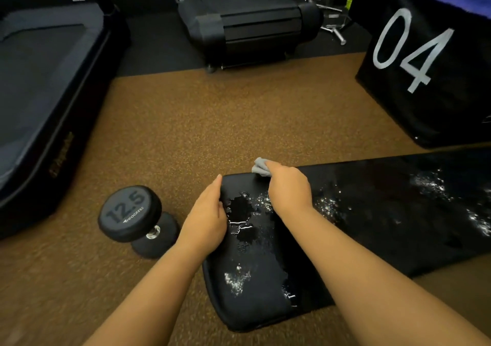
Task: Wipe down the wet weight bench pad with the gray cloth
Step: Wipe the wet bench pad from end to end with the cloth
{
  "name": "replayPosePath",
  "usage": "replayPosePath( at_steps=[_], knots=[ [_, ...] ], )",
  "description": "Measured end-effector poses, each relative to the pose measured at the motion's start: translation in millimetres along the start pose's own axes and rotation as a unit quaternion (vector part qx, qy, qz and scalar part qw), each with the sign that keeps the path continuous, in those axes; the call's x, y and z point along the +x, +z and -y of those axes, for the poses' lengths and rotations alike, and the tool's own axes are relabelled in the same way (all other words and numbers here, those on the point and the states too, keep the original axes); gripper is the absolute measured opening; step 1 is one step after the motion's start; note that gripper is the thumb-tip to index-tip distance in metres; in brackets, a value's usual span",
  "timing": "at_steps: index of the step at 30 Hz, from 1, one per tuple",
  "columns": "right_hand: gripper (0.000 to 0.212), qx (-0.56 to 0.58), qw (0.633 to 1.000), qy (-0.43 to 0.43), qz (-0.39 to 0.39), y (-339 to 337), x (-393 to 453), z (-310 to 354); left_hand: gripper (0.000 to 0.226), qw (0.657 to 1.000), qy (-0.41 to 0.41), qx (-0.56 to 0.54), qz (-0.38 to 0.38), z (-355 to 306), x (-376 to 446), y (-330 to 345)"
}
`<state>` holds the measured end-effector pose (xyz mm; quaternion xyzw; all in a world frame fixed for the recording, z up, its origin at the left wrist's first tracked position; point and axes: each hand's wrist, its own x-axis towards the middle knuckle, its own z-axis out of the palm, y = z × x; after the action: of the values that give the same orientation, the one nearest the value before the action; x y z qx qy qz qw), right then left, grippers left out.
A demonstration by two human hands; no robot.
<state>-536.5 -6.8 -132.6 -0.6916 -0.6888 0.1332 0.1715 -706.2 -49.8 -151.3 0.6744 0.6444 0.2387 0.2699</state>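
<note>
The black weight bench pad (255,282) runs from the lower middle out to the right edge. Water patches and droplets glisten across its top. My right hand (288,189) is closed on the gray cloth (260,167), bunched up, at the far left corner of the pad. Only a small wad of the cloth shows past my fingers. My left hand (207,218) lies flat with fingers together against the pad's left edge, holding nothing.
A black 12.5 dumbbell (135,220) lies on the brown speckled floor just left of the pad. A black box marked 04 (425,61) stands at the right. A treadmill end (244,24) is straight ahead, and a low black platform (39,93) fills the left.
</note>
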Motion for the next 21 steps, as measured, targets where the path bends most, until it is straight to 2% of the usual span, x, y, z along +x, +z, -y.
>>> replayPosePath(
  at_steps=[4,8,13,17,21],
  knots=[
    [0.042,0.0,0.998,-0.058,-0.031,14.2,-5.4,19.5,0.055,1.0,0.013,-0.024,-0.004,4.5,-5.6,8.3],
    [0.04,0.015,0.994,-0.104,0.004,27.1,-9.0,33.1,0.05,0.998,0.046,-0.048,-0.006,4.5,-6.4,12.0],
    [0.037,0.038,0.993,-0.094,0.058,23.9,-1.9,12.4,0.056,0.997,0.033,-0.067,-0.002,3.8,-15.4,10.4],
    [0.033,0.043,0.995,-0.083,0.019,30.9,2.5,30.5,0.06,0.983,-0.005,-0.18,-0.036,4.8,-24.4,6.3],
    [0.041,0.067,0.99,-0.12,0.026,40.9,-0.9,40.1,0.067,0.962,-0.031,-0.266,-0.057,5.8,-26.1,9.5]
  ],
)
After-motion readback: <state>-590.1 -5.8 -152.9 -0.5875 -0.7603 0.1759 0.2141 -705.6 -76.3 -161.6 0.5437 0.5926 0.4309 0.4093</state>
